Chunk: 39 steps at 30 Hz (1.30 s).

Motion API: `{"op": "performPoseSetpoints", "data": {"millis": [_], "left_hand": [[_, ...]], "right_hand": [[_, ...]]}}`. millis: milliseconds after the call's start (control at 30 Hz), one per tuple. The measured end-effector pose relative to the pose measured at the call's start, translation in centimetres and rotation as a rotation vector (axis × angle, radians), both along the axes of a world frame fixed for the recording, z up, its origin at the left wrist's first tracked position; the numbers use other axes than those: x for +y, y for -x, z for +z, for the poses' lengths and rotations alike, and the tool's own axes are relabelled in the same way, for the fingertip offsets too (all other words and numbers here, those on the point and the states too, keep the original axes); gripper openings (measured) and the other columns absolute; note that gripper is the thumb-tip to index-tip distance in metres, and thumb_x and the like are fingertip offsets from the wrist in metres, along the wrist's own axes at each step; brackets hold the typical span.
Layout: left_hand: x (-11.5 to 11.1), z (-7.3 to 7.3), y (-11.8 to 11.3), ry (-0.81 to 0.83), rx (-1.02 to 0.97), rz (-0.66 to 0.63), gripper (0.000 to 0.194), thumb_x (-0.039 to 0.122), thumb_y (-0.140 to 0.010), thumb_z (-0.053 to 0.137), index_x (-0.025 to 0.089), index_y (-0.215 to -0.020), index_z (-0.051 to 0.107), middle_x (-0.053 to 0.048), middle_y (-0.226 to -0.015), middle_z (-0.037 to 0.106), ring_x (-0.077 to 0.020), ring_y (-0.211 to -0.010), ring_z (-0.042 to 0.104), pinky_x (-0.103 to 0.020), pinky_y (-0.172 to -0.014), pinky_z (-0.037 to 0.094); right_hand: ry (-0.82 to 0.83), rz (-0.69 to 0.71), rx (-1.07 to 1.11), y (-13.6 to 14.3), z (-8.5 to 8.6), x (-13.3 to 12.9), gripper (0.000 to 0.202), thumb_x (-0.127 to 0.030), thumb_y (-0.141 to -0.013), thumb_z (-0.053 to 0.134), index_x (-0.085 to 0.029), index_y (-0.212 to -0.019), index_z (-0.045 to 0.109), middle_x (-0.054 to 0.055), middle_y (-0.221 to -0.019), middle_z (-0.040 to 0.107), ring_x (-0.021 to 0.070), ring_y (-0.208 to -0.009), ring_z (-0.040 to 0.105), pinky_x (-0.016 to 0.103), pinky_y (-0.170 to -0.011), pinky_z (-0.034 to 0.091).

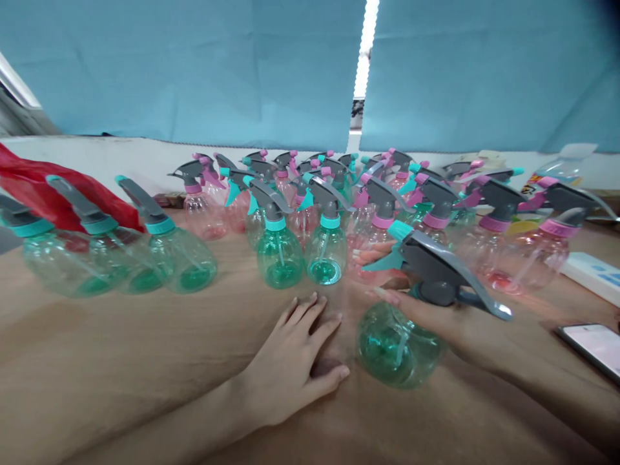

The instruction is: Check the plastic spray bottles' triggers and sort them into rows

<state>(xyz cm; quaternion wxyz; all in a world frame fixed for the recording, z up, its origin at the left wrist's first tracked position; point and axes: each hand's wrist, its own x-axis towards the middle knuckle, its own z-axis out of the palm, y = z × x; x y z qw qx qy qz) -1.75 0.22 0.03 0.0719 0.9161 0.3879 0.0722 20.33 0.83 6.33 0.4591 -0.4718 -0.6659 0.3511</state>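
Note:
My right hand point(431, 316) is wrapped around the neck of a clear green spray bottle point(400, 352) with a grey and teal trigger head. That bottle is tilted, its nozzle toward the back left. My left hand point(295, 355) lies palm down on the brown table point(194, 374), fingers stretched out, holding nothing. Just beyond its fingertips stand two green spray bottles point(279, 261) with teal collars. Part of my right palm is hidden behind the trigger head.
Many pink spray bottles point(537, 255) and green ones crowd the back. Several green spray bottles point(184, 261) line the left, before a red plastic bag point(72, 187). At the right lie a phone point(595, 345) and a white box point(591, 274). A blue curtain point(194, 71) hangs behind.

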Motion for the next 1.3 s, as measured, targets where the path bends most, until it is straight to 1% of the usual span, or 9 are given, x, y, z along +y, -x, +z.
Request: {"op": "performPoseSetpoints", "data": {"millis": [200, 400, 567, 700, 800, 967, 1100, 1200, 1300], "left_hand": [[0.0, 0.0, 0.1, -0.001, -0.001, 0.000, 0.060, 0.054, -0.092, 0.048, 0.017, -0.140, 0.043, -0.015, -0.149, 0.033, -0.0317, -0.138, 0.026, -0.054, -0.108, 0.026], [-0.1, 0.1, 0.1, -0.002, -0.005, 0.000, 0.060, 0.054, -0.093, 0.047, 0.017, -0.140, 0.043, -0.014, -0.150, 0.033, -0.0315, -0.138, 0.025, -0.053, -0.109, 0.025], [0.0, 0.1, -0.1, 0.014, -0.004, 0.005, 0.059, 0.053, -0.092, 0.048, 0.017, -0.139, 0.044, -0.015, -0.149, 0.034, -0.0319, -0.138, 0.026, -0.054, -0.109, 0.025], [0.0, 0.2, -0.1, 0.015, -0.010, 0.004, 0.059, 0.052, -0.092, 0.049, 0.017, -0.139, 0.044, -0.015, -0.149, 0.033, -0.0324, -0.138, 0.026, -0.054, -0.109, 0.025], [-0.1, 0.2, 0.0, 0.013, -0.016, 0.002, 0.059, 0.052, -0.092, 0.049, 0.017, -0.139, 0.044, -0.015, -0.149, 0.034, -0.0325, -0.138, 0.026, -0.053, -0.109, 0.025], [-0.1, 0.3, -0.1, 0.018, -0.016, 0.004, 0.059, 0.053, -0.092, 0.048, 0.016, -0.139, 0.044, -0.015, -0.149, 0.034, -0.0326, -0.138, 0.027, -0.054, -0.109, 0.025], [-0.1, 0.2, -0.1, 0.014, -0.013, 0.007, 0.059, 0.053, -0.092, 0.049, 0.017, -0.139, 0.044, -0.015, -0.149, 0.034, -0.0321, -0.138, 0.027, -0.052, -0.110, 0.024], [-0.1, 0.2, -0.1, 0.012, -0.008, 0.008, 0.059, 0.053, -0.092, 0.048, 0.017, -0.139, 0.044, -0.014, -0.149, 0.034, -0.0320, -0.138, 0.026, -0.052, -0.110, 0.024], [-0.1, 0.1, 0.0, 0.013, 0.007, 0.007, 0.059, 0.053, -0.093, 0.048, 0.017, -0.140, 0.043, -0.014, -0.150, 0.033, -0.0318, -0.139, 0.025, -0.052, -0.110, 0.024]], "right_hand": [[-0.083, -0.010, -0.032, -0.2, -0.9, 0.5, 0.012, -0.033, -0.074, 0.062, -0.025, -0.083, 0.061, 0.002, -0.081, 0.069, 0.0176, -0.070, 0.065, 0.031, -0.063, 0.055], [0.002, -0.053, -0.102, -0.4, -1.6, 0.6, 0.014, -0.038, -0.075, 0.059, -0.024, -0.080, 0.059, 0.004, -0.077, 0.067, 0.0223, -0.077, 0.066, 0.039, -0.072, 0.054], [0.015, -0.016, -0.120, -0.4, -1.5, 0.4, 0.020, -0.042, -0.076, 0.056, -0.025, -0.085, 0.063, 0.004, -0.081, 0.069, 0.0215, -0.075, 0.067, 0.035, -0.065, 0.056], [-0.006, -0.066, -0.106, -0.1, -1.0, 0.1, 0.022, -0.044, -0.077, 0.057, -0.027, -0.087, 0.065, 0.003, -0.075, 0.068, 0.0233, -0.079, 0.067, 0.038, -0.071, 0.056], [-0.009, -0.011, -0.122, 0.0, -0.7, 0.1, 0.020, -0.043, -0.078, 0.056, -0.027, -0.088, 0.064, 0.002, -0.073, 0.067, 0.0237, -0.080, 0.067, 0.042, -0.076, 0.055], [-0.006, -0.046, -0.194, -0.3, -1.4, 0.6, 0.014, -0.040, -0.079, 0.056, -0.027, -0.081, 0.061, 0.004, -0.079, 0.067, 0.0248, -0.084, 0.065, 0.046, -0.084, 0.051], [-0.019, 0.010, -0.220, -0.6, -1.5, 0.8, 0.009, -0.035, -0.077, 0.058, -0.028, -0.080, 0.061, 0.002, -0.077, 0.067, 0.0222, -0.079, 0.066, 0.040, -0.078, 0.055], [-0.028, 0.024, -0.179, -0.6, -0.9, 0.4, 0.012, -0.036, -0.076, 0.058, -0.029, -0.084, 0.063, 0.001, -0.074, 0.067, 0.0217, -0.078, 0.067, 0.037, -0.073, 0.056], [-0.021, 0.037, -0.128, -0.4, -0.1, -0.1, 0.007, -0.030, -0.077, 0.056, -0.028, -0.077, 0.063, 0.000, -0.077, 0.068, 0.0187, -0.074, 0.067, 0.034, -0.073, 0.056]]}}
